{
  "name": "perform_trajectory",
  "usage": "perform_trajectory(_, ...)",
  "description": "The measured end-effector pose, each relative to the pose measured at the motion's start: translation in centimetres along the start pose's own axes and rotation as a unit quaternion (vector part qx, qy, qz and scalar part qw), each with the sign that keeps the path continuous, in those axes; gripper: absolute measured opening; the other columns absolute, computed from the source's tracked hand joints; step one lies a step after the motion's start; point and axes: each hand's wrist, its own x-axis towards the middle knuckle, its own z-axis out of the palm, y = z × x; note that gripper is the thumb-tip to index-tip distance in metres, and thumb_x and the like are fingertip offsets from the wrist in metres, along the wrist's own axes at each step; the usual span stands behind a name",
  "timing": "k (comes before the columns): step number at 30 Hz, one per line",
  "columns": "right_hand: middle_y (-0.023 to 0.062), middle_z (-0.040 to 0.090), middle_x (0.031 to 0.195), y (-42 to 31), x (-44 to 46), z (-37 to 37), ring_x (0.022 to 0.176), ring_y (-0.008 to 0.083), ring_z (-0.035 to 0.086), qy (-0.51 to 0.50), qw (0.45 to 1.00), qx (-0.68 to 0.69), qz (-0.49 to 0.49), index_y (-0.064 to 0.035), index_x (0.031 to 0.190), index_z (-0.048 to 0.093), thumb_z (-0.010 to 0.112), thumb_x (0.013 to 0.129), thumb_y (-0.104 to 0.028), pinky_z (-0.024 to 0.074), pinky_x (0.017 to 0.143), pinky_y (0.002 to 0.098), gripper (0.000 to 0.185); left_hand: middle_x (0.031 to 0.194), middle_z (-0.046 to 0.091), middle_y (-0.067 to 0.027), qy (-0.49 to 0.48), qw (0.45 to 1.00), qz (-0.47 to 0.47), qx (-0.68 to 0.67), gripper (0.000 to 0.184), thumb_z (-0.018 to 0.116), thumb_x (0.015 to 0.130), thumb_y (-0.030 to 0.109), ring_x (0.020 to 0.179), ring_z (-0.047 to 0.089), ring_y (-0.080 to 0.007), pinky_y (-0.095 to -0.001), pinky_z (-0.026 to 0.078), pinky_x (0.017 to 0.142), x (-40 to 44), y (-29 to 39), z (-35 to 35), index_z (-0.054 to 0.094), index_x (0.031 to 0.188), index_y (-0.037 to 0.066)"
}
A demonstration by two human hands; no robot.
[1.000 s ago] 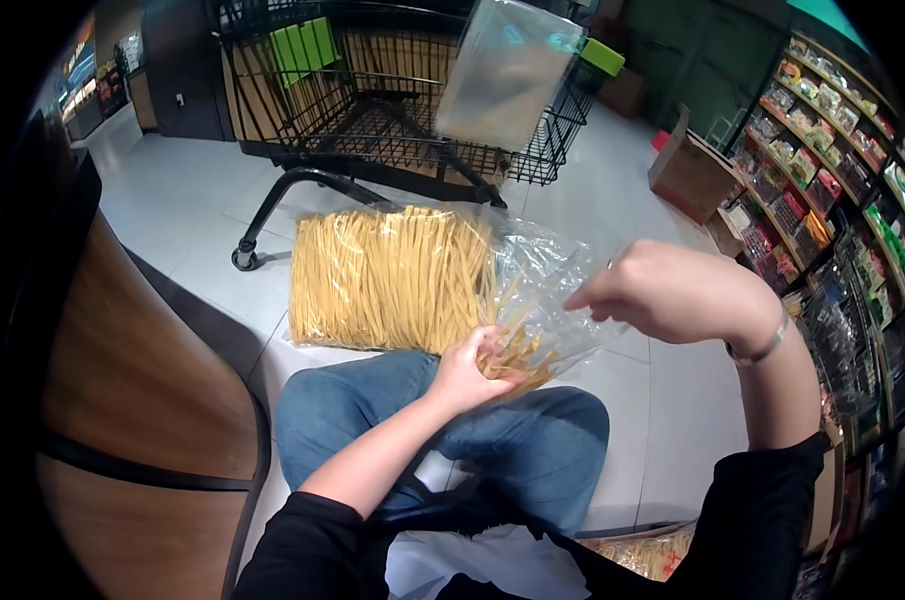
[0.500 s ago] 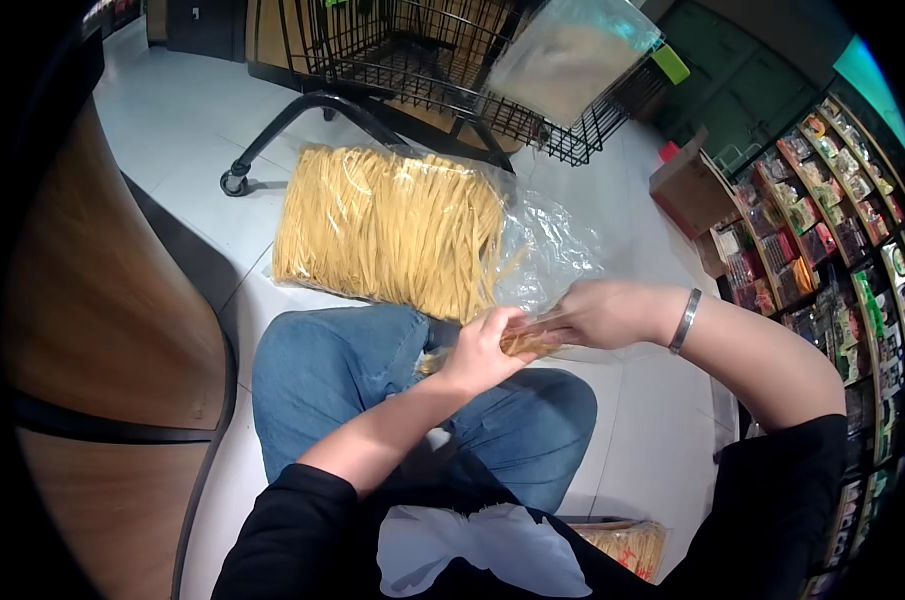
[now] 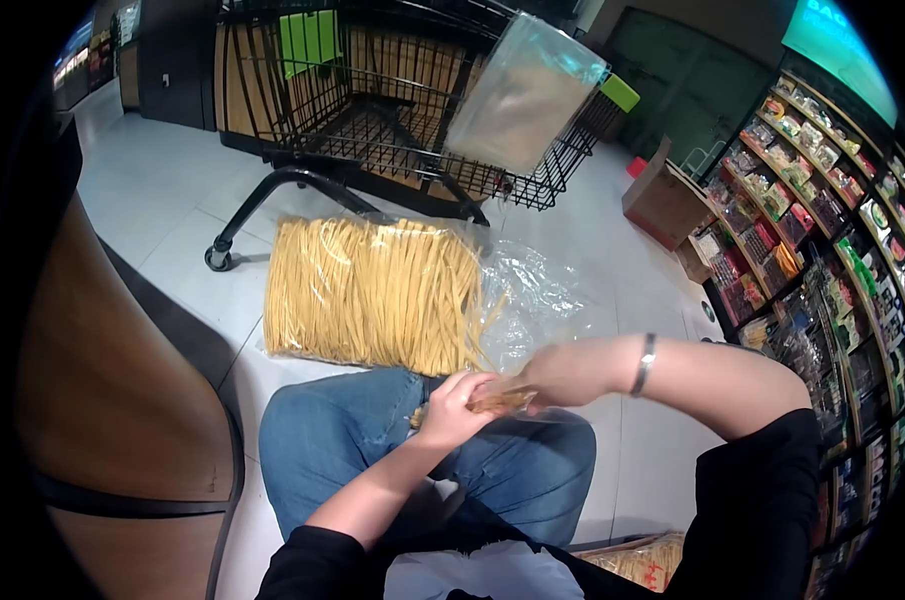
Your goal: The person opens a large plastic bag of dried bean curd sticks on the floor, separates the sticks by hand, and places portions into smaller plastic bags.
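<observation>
A large clear bag of yellow flat strips (image 3: 367, 290) lies on the floor in front of my knees, its loose plastic end spread toward the right. My left hand (image 3: 459, 408) is wrapped round a small bundle of strips (image 3: 502, 401) above my lap. Close against the bundle's right end is my right hand (image 3: 572, 375), blurred by motion, with thin clear plastic about its fingers. What those fingers hold cannot be made out.
Behind the big bag stands a black shopping cart (image 3: 382, 120) with a clear plastic packet (image 3: 527, 95) on its side. A curved wooden panel (image 3: 132, 400) rises at left. A cardboard box (image 3: 665, 205) and stocked shelves (image 3: 822, 190) are at right; another bag (image 3: 642, 562) lies below.
My right hand has come down and left from above the loose plastic to the bundle in my left hand. The plastic is now drawn around the bundle's end. The view has shifted.
</observation>
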Motion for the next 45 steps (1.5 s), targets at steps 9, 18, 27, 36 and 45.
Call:
perform_trajectory(9,0.0032,0.059,0.063,9.1,-1.7,-7.0,0.055,0.0086,0.055,0.457,0.829,0.236,0.219,-0.0036,0.082,0.061,0.054,0.078,-0.022,0.0445,0.053,0.0223,0.02,0.062,0.05,-0.005,0.055,0.998,-0.033,0.005,0.03,0.075,0.058,0.014,0.053,0.047,-0.0175,-0.025,0.039,0.049,0.2,-2.5,-3.1,0.051,0.07,0.001)
perform_trajectory(18,0.006,0.055,0.084,19.6,13.3,-3.1,0.071,0.0242,0.055,0.657,0.68,0.069,0.318,-0.0109,0.085,0.06,0.058,0.07,-0.023,0.0449,0.063,0.0342,0.019,0.065,0.054,-0.0076,0.067,0.993,-0.072,0.063,0.031,0.076,0.055,0.027,0.056,0.053,-0.0222,-0.0288,0.044,0.05,-1.1,-3.8,-3.3,0.06,0.074,0.009)
perform_trajectory(27,0.004,0.058,0.078,22.4,15.1,-3.9,0.064,0.0228,0.058,0.625,0.671,-0.084,0.39,-0.0119,0.073,0.06,0.056,0.07,-0.025,0.0468,0.055,0.0354,0.014,0.061,0.053,-0.0071,0.025,0.997,-0.06,0.038,0.029,0.076,0.055,0.021,0.052,0.051,-0.0204,-0.0271,0.043,0.048,-1.1,-4.3,-2.7,0.06,0.073,0.005)
perform_trajectory(36,0.0028,0.055,0.069,23.8,15.3,-3.1,0.053,0.022,0.056,0.681,0.641,-0.156,0.318,-0.0108,0.064,0.056,0.054,0.069,-0.021,0.0447,0.047,0.0339,0.011,0.061,0.055,-0.0084,0.022,0.998,-0.054,0.035,0.031,0.077,0.054,0.021,0.051,0.051,-0.0207,-0.027,0.043,0.048,-1.2,-4.4,-2.7,0.059,0.072,0.003)
perform_trajectory(45,0.0047,0.053,0.074,23.2,14.2,-0.8,0.052,0.0232,0.053,0.723,0.609,-0.122,0.301,-0.009,0.072,0.052,0.057,0.069,-0.016,0.0418,0.045,0.034,0.009,0.062,0.055,-0.0086,0.029,0.998,-0.033,0.043,0.031,0.076,0.055,0.019,0.051,0.051,-0.0208,-0.0274,0.043,0.048,-1.1,-4.5,-2.8,0.059,0.075,0.002)
